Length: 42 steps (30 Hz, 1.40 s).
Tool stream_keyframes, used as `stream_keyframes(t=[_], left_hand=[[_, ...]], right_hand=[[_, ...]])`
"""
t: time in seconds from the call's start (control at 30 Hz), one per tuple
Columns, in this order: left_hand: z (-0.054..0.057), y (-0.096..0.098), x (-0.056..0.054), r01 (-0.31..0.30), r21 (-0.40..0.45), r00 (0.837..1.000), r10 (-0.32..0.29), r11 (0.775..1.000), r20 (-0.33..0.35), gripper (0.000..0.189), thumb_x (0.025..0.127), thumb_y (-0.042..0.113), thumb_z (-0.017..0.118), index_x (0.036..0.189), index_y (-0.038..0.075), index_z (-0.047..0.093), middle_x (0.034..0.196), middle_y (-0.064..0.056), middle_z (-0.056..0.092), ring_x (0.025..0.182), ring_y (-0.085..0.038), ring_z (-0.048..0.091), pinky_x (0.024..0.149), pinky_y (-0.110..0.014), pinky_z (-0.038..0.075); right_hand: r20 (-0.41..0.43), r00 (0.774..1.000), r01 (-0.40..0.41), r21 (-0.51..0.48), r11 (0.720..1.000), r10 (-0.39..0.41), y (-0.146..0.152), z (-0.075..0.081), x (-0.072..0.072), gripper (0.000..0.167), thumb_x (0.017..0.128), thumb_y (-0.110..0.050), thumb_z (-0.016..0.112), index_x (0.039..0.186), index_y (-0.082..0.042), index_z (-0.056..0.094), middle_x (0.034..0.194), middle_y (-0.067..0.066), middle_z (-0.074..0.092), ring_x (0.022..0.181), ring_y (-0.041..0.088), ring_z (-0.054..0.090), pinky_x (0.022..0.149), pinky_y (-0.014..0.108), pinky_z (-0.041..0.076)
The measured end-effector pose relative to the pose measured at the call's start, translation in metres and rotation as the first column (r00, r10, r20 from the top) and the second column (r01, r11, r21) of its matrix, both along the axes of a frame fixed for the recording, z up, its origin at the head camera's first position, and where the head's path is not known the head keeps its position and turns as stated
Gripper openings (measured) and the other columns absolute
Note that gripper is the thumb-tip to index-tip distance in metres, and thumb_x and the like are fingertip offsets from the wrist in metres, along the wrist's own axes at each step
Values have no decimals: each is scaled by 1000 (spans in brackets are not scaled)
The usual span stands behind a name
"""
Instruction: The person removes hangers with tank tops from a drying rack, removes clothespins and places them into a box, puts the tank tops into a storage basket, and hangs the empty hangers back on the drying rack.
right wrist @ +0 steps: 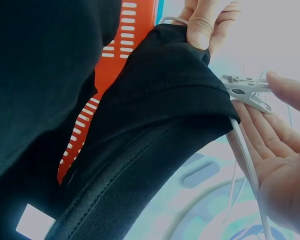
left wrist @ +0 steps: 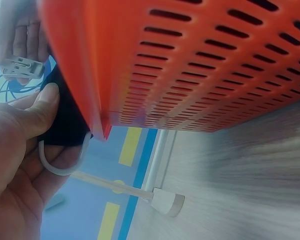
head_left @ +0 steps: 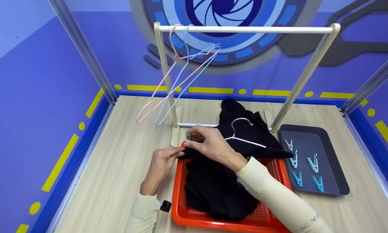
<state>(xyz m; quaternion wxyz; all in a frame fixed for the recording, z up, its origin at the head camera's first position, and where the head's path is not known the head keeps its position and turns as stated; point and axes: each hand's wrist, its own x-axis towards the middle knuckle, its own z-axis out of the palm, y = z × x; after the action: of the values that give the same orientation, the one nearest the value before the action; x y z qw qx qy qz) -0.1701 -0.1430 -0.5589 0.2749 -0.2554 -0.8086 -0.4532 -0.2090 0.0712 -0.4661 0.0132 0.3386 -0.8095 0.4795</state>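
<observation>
My left hand (head_left: 161,161) pinches the edge of a black garment (right wrist: 190,65) between thumb and fingers at the basket's far left corner. The rounded end of a white wire hanger (left wrist: 60,172) pokes out below the cloth, against the left fingers. My right hand (head_left: 215,145) holds a pale grey clothespin (right wrist: 245,91) by its handles, right at the garment's edge beside the left hand. The hanger's hook (head_left: 242,119) lies over the black cloth, and its middle is hidden behind my right hand. A stitched waistband and a white tag (right wrist: 35,222) show on the garment.
The red perforated basket (head_left: 194,222) stands under the garment. To its right, a dark grey tray (head_left: 342,184) holds several clothespins (head_left: 313,163). Behind stands a rack with a white rail (head_left: 262,29); a pink hanger (head_left: 152,98) and a blue hanger (head_left: 184,89) hang at its left.
</observation>
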Motion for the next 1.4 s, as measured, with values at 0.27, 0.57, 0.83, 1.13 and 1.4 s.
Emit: stream_keyframes(t=[0.27,0.57,0.83,1.13,1.4], left_hand=[[-1,-1,1,2,10,1000,-2,1000,13,15,87,-3,83,98,6,85,87,1,79,76,-15,74,68,-27,58],[-2,-1,1,13,6,999,-14,1000,29,13,90,1,80,100,7,85,88,-2,79,79,-16,75,71,-28,59],[-1,-1,2,-3,-1,999,3,1000,40,11,91,4,81,99,8,85,88,-1,79,79,-15,75,72,-29,59],[-3,0,2,-2,13,1000,2,1000,22,14,88,0,83,99,8,85,88,0,79,76,-15,74,70,-25,58],[-2,0,1,1,17,1000,-1,1000,6,18,85,-3,83,98,9,85,89,4,79,77,-15,74,70,-28,59]], right_hand=[[27,1000,-11,-39,999,12,2,0,0,31,94,-16,85,117,1,73,104,6,78,94,17,75,86,34,61],[48,998,-30,-89,996,34,13,7,4,31,94,-13,84,120,1,73,109,8,78,97,20,76,90,35,61],[-1,1000,-5,-108,994,5,34,14,11,30,94,-12,84,119,-1,74,112,9,77,98,22,76,89,36,61],[-13,998,51,-132,990,-54,63,20,27,33,92,-7,86,121,0,73,111,8,77,99,22,76,90,36,61],[-38,996,78,-143,987,-84,86,27,45,37,91,-9,86,125,-9,73,114,2,77,102,20,75,90,31,60]])
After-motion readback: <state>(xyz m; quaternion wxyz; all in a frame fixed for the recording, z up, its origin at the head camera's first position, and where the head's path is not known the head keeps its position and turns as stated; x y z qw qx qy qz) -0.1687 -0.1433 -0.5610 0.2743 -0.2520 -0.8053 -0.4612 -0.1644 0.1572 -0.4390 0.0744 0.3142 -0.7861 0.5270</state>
